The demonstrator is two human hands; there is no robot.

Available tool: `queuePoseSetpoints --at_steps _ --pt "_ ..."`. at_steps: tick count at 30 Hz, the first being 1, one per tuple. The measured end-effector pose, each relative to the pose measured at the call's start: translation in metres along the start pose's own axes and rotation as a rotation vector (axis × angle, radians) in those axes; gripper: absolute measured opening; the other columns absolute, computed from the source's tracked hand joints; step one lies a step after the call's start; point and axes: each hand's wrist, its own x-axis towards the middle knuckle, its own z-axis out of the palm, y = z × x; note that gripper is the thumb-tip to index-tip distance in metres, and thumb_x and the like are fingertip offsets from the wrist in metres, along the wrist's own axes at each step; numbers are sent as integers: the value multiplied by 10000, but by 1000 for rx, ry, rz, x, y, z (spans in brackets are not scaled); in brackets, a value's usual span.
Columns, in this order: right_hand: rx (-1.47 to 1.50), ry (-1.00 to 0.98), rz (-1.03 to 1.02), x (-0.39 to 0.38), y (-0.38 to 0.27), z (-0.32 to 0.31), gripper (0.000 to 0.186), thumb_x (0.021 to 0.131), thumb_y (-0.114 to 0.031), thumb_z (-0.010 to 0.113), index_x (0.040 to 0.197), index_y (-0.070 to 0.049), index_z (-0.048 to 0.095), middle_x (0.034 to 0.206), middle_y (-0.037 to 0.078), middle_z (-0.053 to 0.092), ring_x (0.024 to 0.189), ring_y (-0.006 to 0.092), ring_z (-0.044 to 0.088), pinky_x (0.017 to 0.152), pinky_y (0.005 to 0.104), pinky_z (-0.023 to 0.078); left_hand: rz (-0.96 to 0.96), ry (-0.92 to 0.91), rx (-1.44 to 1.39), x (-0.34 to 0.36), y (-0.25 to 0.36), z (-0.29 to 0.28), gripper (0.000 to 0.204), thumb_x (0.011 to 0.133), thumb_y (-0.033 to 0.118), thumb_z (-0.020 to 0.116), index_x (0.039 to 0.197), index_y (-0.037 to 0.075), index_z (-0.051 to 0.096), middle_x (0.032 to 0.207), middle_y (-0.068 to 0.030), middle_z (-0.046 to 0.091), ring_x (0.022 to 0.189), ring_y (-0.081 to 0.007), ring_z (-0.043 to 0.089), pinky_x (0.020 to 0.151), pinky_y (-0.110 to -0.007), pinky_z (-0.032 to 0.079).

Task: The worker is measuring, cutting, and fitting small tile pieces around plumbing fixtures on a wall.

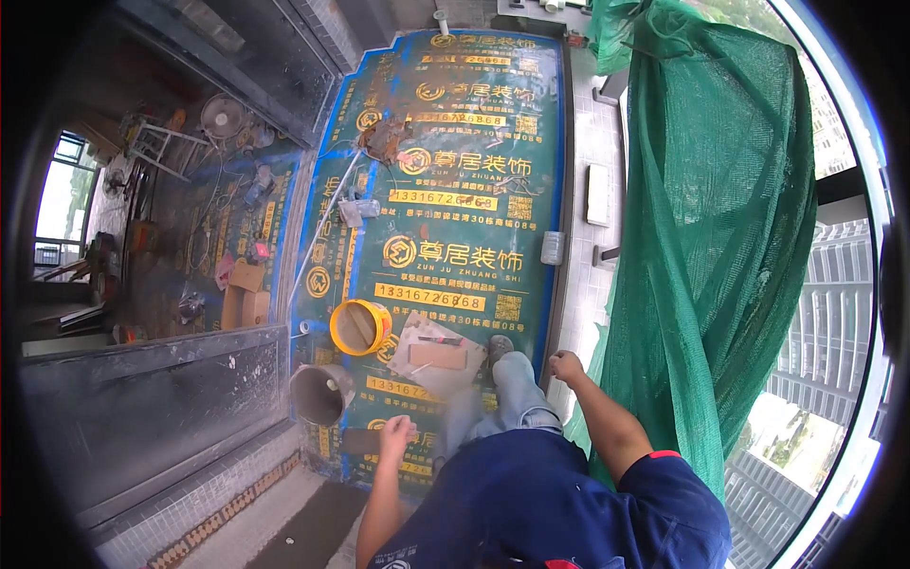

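Observation:
My left hand is at lower centre with fingers curled and nothing visible in them. My right hand hangs at the right of my legs, fingers also curled, with nothing visible in them. Ahead of my feet, a reddish tile and a long, thin dark tool lie on a pale dusty board. An orange-yellow bucket with pale contents stands left of the board. A grey cylindrical container sits nearer to me, left of my left hand.
Green printed floor covering runs ahead, with a brown heap and a long thin rod on it. Green netting hangs along the right beside a ledge. A left opening shows a room with a ladder, fan and cardboard boxes.

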Motion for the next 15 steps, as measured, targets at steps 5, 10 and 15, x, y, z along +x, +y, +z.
queuePoseSetpoints --at_steps 5,10,15 --pt "2 -79 38 -9 -33 9 187 876 -153 587 935 10 659 700 70 621 606 172 608 532 312 497 -191 90 26 -18 -75 -34 215 993 198 598 1068 1 639 879 -72 683 689 -118 628 559 -237 479" --pt "-337 -69 -54 -5 -42 11 304 866 -204 580 1030 17 708 831 149 711 701 246 688 650 371 558 -290 136 -102 -47 -109 -40 179 984 178 602 1018 5 633 869 -75 692 668 -96 599 543 -227 453" --pt "-480 -51 -108 -11 -101 38 356 842 -257 593 1050 2 720 864 176 724 747 280 709 717 388 562 -251 184 -173 -62 -133 -45 167 979 163 592 1015 4 629 868 -80 693 681 -110 613 546 -233 451"
